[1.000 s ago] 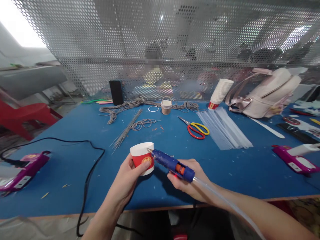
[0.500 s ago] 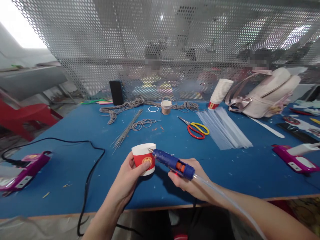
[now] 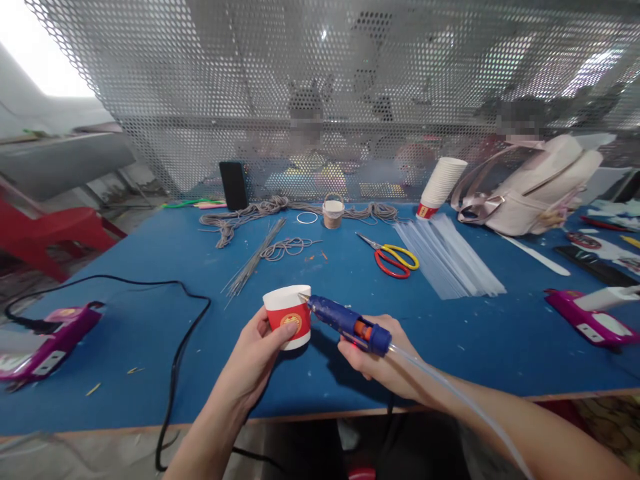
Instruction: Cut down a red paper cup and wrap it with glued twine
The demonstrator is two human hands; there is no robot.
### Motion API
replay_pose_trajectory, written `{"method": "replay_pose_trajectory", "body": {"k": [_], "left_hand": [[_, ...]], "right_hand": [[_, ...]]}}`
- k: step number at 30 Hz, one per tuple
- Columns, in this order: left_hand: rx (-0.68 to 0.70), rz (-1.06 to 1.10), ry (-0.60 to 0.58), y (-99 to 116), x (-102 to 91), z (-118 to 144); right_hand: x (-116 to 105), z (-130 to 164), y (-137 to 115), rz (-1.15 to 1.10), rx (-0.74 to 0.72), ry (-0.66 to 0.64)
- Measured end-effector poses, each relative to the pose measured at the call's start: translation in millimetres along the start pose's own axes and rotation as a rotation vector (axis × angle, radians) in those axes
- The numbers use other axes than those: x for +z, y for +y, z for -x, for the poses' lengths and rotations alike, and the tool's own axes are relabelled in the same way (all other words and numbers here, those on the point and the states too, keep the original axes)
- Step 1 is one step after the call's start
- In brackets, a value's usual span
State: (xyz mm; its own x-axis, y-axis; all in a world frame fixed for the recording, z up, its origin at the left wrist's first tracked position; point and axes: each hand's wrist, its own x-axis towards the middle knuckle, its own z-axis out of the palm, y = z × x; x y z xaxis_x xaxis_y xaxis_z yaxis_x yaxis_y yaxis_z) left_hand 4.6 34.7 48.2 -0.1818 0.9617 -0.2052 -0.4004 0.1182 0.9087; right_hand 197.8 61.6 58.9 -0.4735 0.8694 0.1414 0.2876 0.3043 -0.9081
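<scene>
My left hand (image 3: 257, 357) grips a red and white paper cup (image 3: 287, 323), upside down, just above the blue table (image 3: 150, 360). My right hand (image 3: 383, 363) holds a blue glue gun (image 3: 347, 323) with a clear glue stick trailing from its back. The gun's metal nozzle touches the cup's upper right edge.
Grey wires and cord (image 3: 255, 257) lie beyond the cup, with red and yellow scissors (image 3: 393, 257), clear glue sticks (image 3: 447, 257), stacked paper cups (image 3: 440, 187) and a pale bag (image 3: 533, 187). Purple glue guns (image 3: 45, 340) (image 3: 587, 317) sit at both sides. A black cable (image 3: 180, 347) crosses left. People sit behind the mesh screen (image 3: 320, 100).
The cup and the glue gun have shifted slightly to the right and up together; the nozzle stays at the cup's top edge.
</scene>
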Motion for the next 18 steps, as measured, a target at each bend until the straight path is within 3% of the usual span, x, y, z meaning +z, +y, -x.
{"method": "replay_pose_trajectory", "body": {"k": [8, 18], "left_hand": [[0.055, -0.039, 0.043, -2.5, 3.9, -0.9], [-0.017, 0.062, 0.001, 3.8, 1.7, 1.3]], "right_hand": [[5.5, -0.9, 0.7, 0.039, -0.112, 0.001], [-5.9, 0.4, -7.5, -0.054, 0.031, -0.037]]}}
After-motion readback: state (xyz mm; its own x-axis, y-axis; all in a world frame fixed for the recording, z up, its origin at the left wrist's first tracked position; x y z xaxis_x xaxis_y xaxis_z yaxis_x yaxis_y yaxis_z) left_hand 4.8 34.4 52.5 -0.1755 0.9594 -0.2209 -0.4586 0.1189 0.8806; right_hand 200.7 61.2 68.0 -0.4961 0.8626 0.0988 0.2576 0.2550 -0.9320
